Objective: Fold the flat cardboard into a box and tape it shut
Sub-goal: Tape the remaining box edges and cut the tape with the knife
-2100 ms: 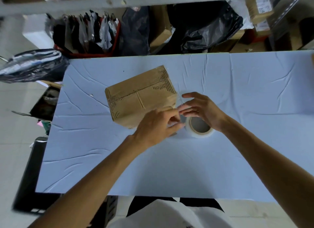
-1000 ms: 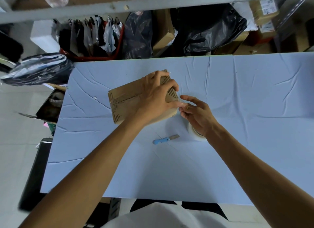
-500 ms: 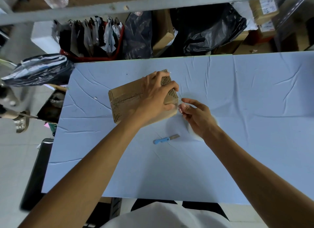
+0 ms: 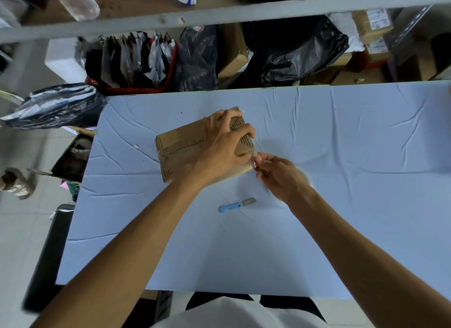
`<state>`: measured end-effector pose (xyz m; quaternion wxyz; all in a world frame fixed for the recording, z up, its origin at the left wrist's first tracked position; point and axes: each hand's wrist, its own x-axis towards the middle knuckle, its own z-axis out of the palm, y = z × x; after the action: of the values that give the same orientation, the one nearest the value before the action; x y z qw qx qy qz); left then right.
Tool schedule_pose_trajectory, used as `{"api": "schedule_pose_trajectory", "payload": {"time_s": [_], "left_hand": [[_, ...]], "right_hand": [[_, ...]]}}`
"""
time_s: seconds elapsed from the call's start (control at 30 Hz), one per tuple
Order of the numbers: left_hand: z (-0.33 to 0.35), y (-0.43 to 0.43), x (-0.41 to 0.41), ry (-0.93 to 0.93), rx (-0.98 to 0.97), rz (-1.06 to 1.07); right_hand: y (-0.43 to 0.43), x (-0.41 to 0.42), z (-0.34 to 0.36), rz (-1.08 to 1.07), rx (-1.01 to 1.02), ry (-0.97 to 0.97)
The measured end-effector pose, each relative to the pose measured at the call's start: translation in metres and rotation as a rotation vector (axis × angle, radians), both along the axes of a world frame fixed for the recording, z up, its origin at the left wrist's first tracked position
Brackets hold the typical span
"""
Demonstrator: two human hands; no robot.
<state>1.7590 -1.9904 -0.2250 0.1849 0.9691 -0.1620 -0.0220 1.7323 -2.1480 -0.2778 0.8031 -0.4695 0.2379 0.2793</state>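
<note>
Box [image 4: 180,144] now gripped from above by left hand [image 4: 224,145].

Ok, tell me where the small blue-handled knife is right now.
In the head view, the small blue-handled knife lies flat on the pale blue table cover, between the forearms, nearer the person than the brown cardboard box and right hand.

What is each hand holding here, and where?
Left hand grips the box over its right end. Right hand pinches something small beside the box's near corner, too blurred to name.
</note>
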Motion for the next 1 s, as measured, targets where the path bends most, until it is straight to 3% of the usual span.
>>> {"api": "schedule_pose_trajectory", "payload": {"time_s": [0.27, 0.5, 0.87, 1.0], "left_hand": [[0.002, 0.002, 0.001, 0.007, -0.011, -0.006], [-0.002, -0.001, 0.0, -0.028, 0.003, 0.008], [-0.011, -0.002, 0.001, -0.066, -0.004, 0.028], [-0.018, -0.001, 0.0, -0.086, 0.008, 0.038]], "right_hand": [[-0.002, 0.001, 0.007, 0.005, -0.104, -0.007], [-0.004, 0.007, 0.01, -0.27, -0.262, -0.062], [-0.002, 0.014, 0.011, -0.183, -0.366, -0.256], [-0.012, 0.006, 0.013, -0.257, -0.598, -0.327]]}}
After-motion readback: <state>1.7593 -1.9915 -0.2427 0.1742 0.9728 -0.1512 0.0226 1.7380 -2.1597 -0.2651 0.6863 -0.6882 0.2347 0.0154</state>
